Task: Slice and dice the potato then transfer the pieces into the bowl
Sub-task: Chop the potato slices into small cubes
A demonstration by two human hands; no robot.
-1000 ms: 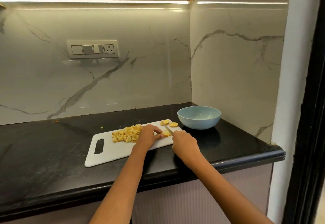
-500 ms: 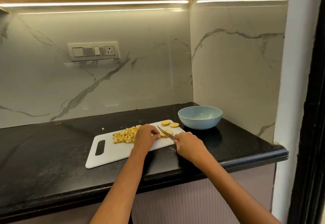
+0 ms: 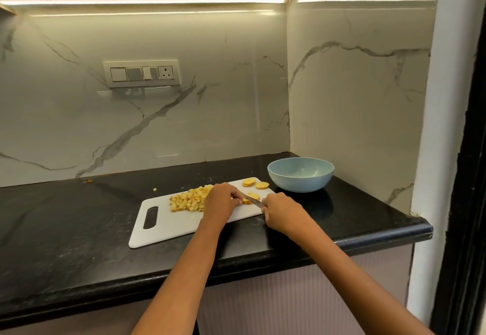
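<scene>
**Desk:** While the knife is on the board, can any brand, label or lettering be read?

**Photographer:** No writing is legible. The switch panel (image 3: pixel 141 73) on the marble wall is too small to show any marks.

**Desk:** Where is the potato?

**Photographer:** On the white cutting board (image 3: pixel 168 225), which lies on the black countertop (image 3: pixel 65 229). A diced pile (image 3: pixel 188 199) sits left of the left hand (image 3: pixel 223 199). Two round slices (image 3: pixel 255 183) lie at the board's far right corner, close to the blue bowl (image 3: pixel 300 174). A potato slice (image 3: pixel 252 198) lies between the hands, under the blade.

**Desk:** And the grips?

**Photographer:** The left hand's fingers curl down onto that slice, holding it against the board. The right hand (image 3: pixel 282 212) is wrapped round the handle of the knife (image 3: pixel 251 200), which is hidden in the fist.

**Desk:** Which way does the blade run?

**Photographer:** Its long axis is diagonal, the tip pointing away and left toward the left hand's fingertips. The board's long axis slants from near left, where its handle slot is, to far right. One stray piece (image 3: pixel 155 189) lies on the counter beyond the board.
</scene>
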